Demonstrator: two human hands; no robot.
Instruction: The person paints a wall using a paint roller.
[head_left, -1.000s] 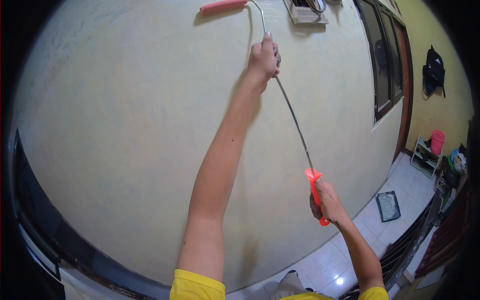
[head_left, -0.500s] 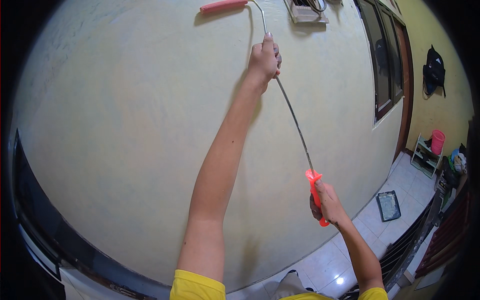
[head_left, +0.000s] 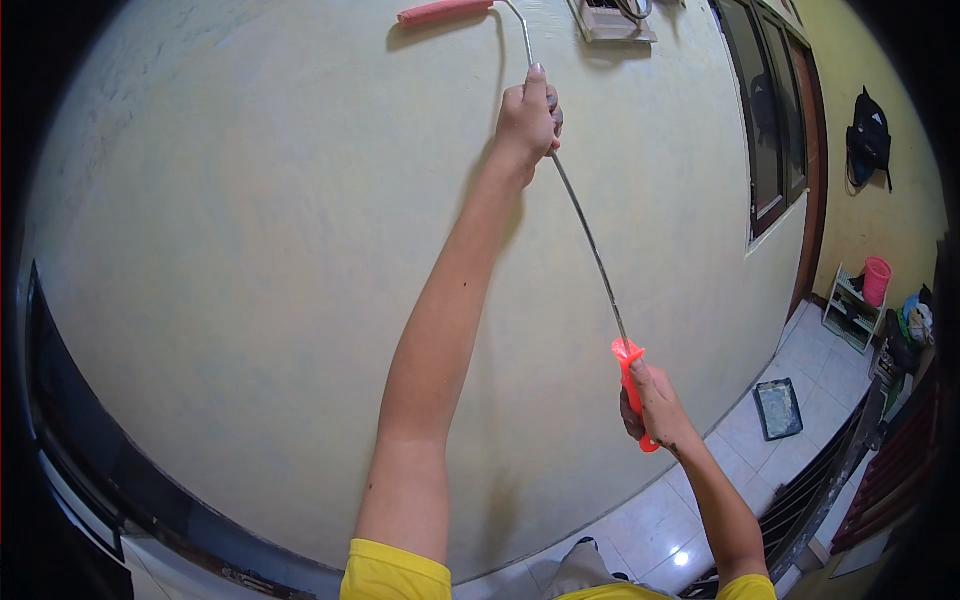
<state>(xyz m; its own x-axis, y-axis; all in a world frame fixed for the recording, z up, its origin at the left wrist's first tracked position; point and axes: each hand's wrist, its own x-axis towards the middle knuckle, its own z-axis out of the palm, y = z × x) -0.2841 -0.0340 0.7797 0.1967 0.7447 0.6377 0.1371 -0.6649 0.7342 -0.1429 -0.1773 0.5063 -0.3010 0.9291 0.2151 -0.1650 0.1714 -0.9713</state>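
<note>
My left hand is closed around the upper metal rod of a long paint roller, below its bend. The pink roller head rests at or very close to the pale wall at the top of the view, casting a shadow. Lower right, my right hand grips the orange handle at the rod's end, with dark smudges on fingers and wrist. Both forearms reach up from yellow sleeves.
A metal fixture with cables is at the top. A window is right, near a hanging black bag. A small rack, pink bucket, bagged items and paint tray are on the right. Dark railings edge the floor.
</note>
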